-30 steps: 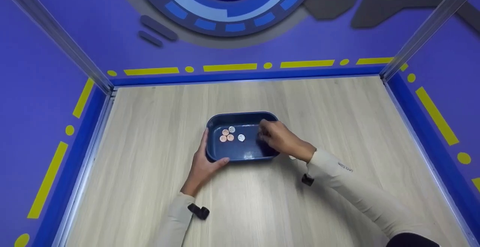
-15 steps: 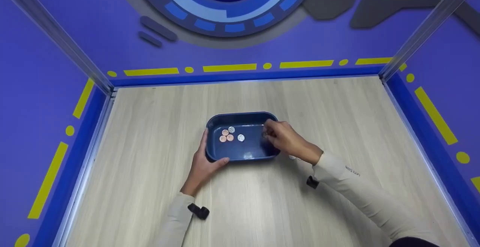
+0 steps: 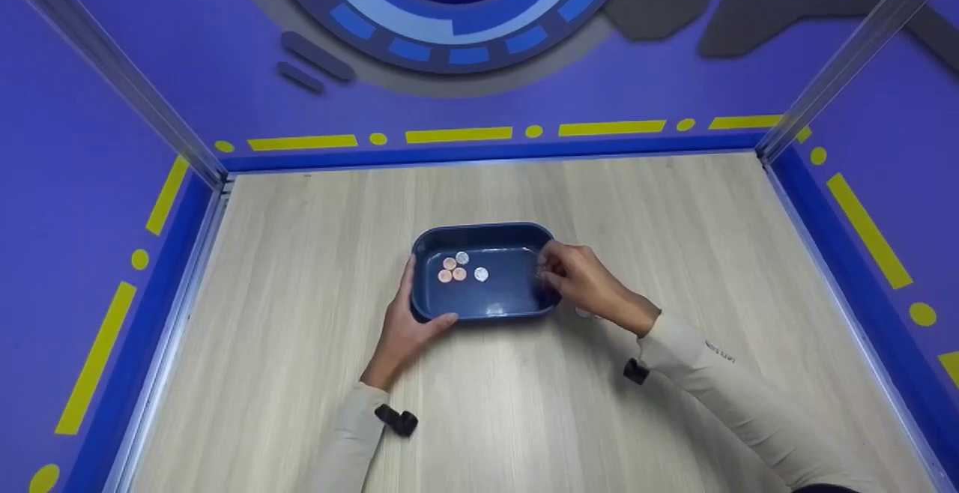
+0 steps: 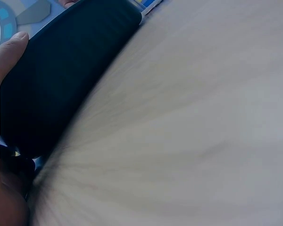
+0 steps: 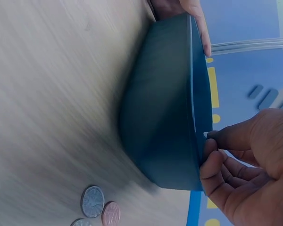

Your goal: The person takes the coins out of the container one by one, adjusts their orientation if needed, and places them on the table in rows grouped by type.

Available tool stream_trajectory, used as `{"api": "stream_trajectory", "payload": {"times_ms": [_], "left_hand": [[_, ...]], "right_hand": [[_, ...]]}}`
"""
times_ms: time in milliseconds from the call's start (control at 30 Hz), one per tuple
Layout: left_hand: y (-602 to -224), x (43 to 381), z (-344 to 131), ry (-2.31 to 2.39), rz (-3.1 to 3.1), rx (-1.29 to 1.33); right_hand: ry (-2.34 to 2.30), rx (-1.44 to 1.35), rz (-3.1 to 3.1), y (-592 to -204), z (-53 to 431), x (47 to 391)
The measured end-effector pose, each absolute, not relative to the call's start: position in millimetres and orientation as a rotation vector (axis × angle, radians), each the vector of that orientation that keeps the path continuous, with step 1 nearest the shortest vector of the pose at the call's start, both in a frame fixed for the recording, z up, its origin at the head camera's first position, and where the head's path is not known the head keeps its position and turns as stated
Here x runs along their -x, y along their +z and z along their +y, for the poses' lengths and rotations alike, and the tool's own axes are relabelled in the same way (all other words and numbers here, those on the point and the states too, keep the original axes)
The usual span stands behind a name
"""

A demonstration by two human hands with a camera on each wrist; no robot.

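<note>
A dark blue rectangular tray (image 3: 487, 309) lies on the table with several coins in its left half. Three are copper coins (image 3: 446, 276); beside them are a silver coin (image 3: 462, 258) and another silver coin (image 3: 481, 274) nearer the middle. My left hand (image 3: 404, 332) grips the tray's left end, thumb at the front rim and fingers along the side wall. At the tray's right end, my right hand (image 3: 592, 283) has curled fingers just inside the rim. In the right wrist view, thumb and index fingertip pinch what looks like a coin (image 5: 205, 134), mostly hidden, only a pale sliver showing.
On the table right of the tray lie loose coins: a silver coin (image 5: 92, 201), a copper coin (image 5: 111, 214) and another silver coin (image 5: 81, 222) cut off by the frame. Purple-blue panels (image 3: 479, 111) with yellow marks enclose the wooden table (image 3: 315, 253) behind and at both sides.
My right hand has slid steadily to the right, from over the tray's right part to its right rim. The left hand, the tray and the visible coins in it have stayed put.
</note>
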State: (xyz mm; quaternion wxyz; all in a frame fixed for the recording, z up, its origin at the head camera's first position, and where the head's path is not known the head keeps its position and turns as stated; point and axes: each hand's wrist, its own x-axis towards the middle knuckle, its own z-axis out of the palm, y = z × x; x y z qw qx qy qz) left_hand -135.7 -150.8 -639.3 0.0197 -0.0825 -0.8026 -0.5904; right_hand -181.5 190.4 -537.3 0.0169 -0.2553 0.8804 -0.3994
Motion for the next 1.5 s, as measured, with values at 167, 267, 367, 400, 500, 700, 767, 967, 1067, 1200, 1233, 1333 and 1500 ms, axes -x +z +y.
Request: {"api": "stream_trajectory", "payload": {"times_ms": [167, 267, 367, 400, 500, 700, 767, 967, 1067, 1200, 1233, 1333, 1500], "left_hand": [[-640, 135, -151, -1.838, -2.488, 0.255], [-640, 135, -151, -1.838, -2.490, 0.253], [-639, 135, -151, -1.842, -2.487, 0.257], [-639, 135, -151, -1.843, -2.486, 0.258], [-639, 135, -151, -1.846, -2.485, 0.264], [-639, 135, -151, -1.843, -2.484, 0.265], [-639, 135, -151, -1.844, -2.483, 0.265], [-638, 135, -151, -1.846, -2.481, 0.272], [-637, 134, -151, -1.848, -2.483, 0.275], [-637, 135, -150, -1.852, -2.490, 0.263], [-637, 135, -150, -1.853, -2.491, 0.260], [-638, 135, -151, -1.848, -2.487, 0.264], [-638, 136, -151, -1.830, -2.477, 0.289]], "right_hand": [[-1.273, 0.749, 2.718, -537, 196, 179], [-1.297, 0.726, 2.705, -537, 200, 177], [-1.314, 0.695, 2.701, -536, 204, 175], [-1.317, 0.685, 2.703, -536, 205, 175], [-1.323, 0.656, 2.714, -535, 210, 174], [-1.399, 0.599, 2.678, -538, 218, 172], [-1.419, 0.582, 2.667, -540, 220, 171], [-1.429, 0.543, 2.680, -540, 228, 168], [-1.432, 0.533, 2.696, -541, 232, 166], [-1.417, 0.510, 2.727, -543, 239, 165], [-1.410, 0.503, 2.737, -543, 241, 164], [-1.395, 0.488, 2.769, -545, 246, 164], [-1.379, 0.441, 2.804, -549, 254, 164]]}}
